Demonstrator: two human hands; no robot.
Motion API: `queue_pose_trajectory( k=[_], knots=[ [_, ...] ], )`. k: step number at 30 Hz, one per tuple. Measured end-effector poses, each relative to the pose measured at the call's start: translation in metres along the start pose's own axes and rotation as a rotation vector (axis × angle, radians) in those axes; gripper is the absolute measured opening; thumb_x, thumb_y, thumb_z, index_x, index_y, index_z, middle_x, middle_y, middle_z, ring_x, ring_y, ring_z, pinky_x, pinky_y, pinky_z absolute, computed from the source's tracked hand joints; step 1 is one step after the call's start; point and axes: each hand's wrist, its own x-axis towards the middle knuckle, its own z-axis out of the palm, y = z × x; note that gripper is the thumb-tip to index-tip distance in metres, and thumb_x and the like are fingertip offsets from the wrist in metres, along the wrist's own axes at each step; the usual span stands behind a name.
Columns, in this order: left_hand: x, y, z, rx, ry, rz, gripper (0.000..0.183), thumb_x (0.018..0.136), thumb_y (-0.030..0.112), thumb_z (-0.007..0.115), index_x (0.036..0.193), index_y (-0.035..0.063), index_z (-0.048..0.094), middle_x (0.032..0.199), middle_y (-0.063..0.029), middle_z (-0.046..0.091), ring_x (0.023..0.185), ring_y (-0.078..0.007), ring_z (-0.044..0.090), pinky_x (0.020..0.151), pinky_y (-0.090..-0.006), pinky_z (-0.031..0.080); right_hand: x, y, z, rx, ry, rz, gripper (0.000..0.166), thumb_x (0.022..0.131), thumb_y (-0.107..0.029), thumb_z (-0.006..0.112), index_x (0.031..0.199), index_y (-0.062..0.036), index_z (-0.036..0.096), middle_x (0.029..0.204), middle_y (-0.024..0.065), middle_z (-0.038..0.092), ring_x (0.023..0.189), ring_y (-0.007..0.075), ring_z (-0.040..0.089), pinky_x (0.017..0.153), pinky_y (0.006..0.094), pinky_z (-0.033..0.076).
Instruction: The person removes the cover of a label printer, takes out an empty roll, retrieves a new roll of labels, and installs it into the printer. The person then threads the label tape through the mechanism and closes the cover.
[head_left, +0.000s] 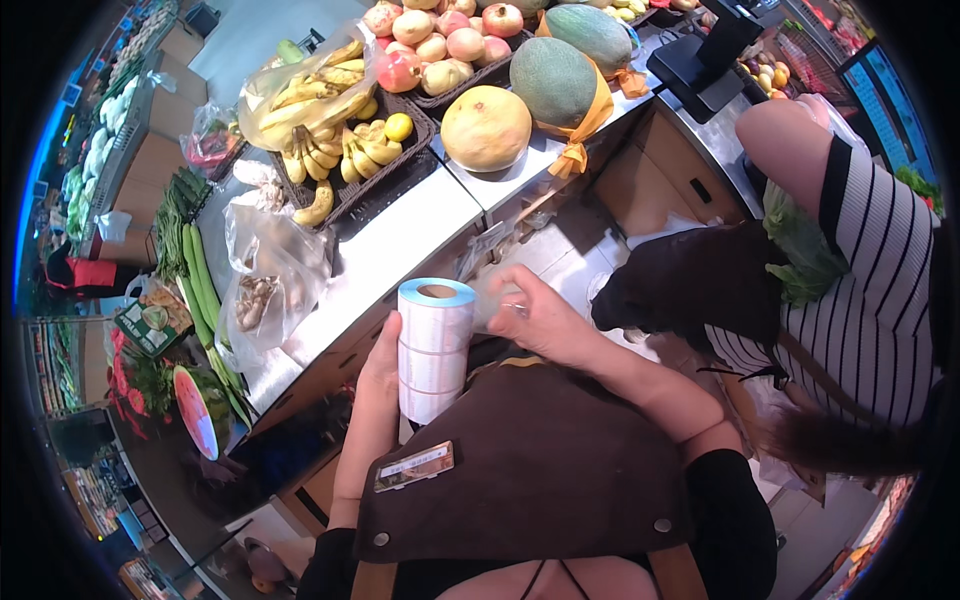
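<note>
A thick roll of white printed labels (435, 360), its top edge pale blue around a cardboard core (437, 291), stands upright in front of my chest. My left hand (384, 367) grips it from the left side, thumb along its edge; the other fingers are hidden behind the roll. To the right of the roll, my right hand (536, 315) is raised with curled fingers, thumb and forefinger close together. A blurred, whitish translucent patch (487, 300) lies by those fingertips; whether they hold it is unclear. A brown apron (525, 465) covers my front.
Ahead runs a metal counter (397, 240) carrying a basket of bananas (330, 142), pomegranates (450, 37), melons (555, 82), a pomelo-like fruit (486, 127) and bagged mushrooms (262, 292). A cut watermelon (196, 412) sits left. At right stands a co-worker in a striped top (870, 300), near a black device (697, 67).
</note>
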Motion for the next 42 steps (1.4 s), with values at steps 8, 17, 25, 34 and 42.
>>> queue_pose_trajectory(
  k=[8, 17, 25, 34, 42],
  knots=[
    [-0.035, 0.019, 0.014, 0.132, 0.066, 0.073, 0.082, 0.071, 0.053, 0.072, 0.13, 0.0026, 0.042, 0.119, -0.0099, 0.056, 0.107, -0.0186, 0.056, 0.092, -0.0331, 0.046, -0.009, -0.006, 0.019, -0.113, 0.062, -0.065, 0.015, 0.094, -0.01, 0.049, 0.104, -0.0033, 0.057, 0.071, -0.0034, 0.049, 0.057, 0.0025, 0.043, 0.05, 0.0183, 0.034],
    [-0.044, 0.026, 0.039, 0.465, 0.264, 0.242, 0.079, 0.074, 0.033, 0.074, 0.134, 0.0037, 0.033, 0.123, -0.009, 0.051, 0.113, -0.0192, 0.05, 0.096, -0.033, 0.041, -0.001, -0.026, 0.037, 0.373, 0.151, 0.193, 0.03, 0.098, -0.015, 0.041, 0.126, -0.0045, 0.041, 0.064, 0.0014, 0.044, 0.048, 0.0083, 0.04, 0.043, 0.0193, 0.032],
    [-0.055, 0.022, 0.047, 0.851, 0.339, 0.382, 0.082, 0.073, 0.022, 0.077, 0.135, -0.0022, 0.03, 0.127, -0.0146, 0.046, 0.12, -0.0215, 0.043, 0.101, -0.0339, 0.035, -0.01, -0.012, 0.041, 0.155, -0.091, 0.407, 0.041, 0.091, -0.035, 0.059, 0.111, -0.0023, 0.045, 0.059, -0.0038, 0.04, 0.044, 0.0042, 0.034, 0.039, 0.0203, 0.025],
    [-0.049, 0.018, 0.011, 0.008, -0.092, 0.177, 0.093, 0.066, 0.058, 0.074, 0.132, 0.0023, 0.039, 0.12, -0.0145, 0.053, 0.107, -0.0259, 0.056, 0.09, -0.0386, 0.047, 0.019, 0.037, -0.002, 0.614, 0.101, 0.263, 0.024, 0.093, -0.021, 0.052, 0.074, -0.0104, 0.045, 0.056, -0.0008, 0.039, 0.043, 0.0103, 0.039, 0.04, 0.0226, 0.027],
    [-0.018, -0.017, -0.012, -0.48, -0.268, 0.037, 0.061, 0.088, 0.045, 0.053, 0.127, -0.001, 0.043, 0.101, -0.0209, 0.055, 0.086, -0.0331, 0.06, 0.071, -0.0397, 0.054, 0.038, 0.019, -0.038, 0.569, -0.053, 0.038, 0.017, 0.088, -0.006, 0.05, 0.102, -0.0008, 0.056, 0.097, 0.008, 0.059, 0.09, 0.0175, 0.059, 0.063, 0.0284, 0.047]
  ],
)
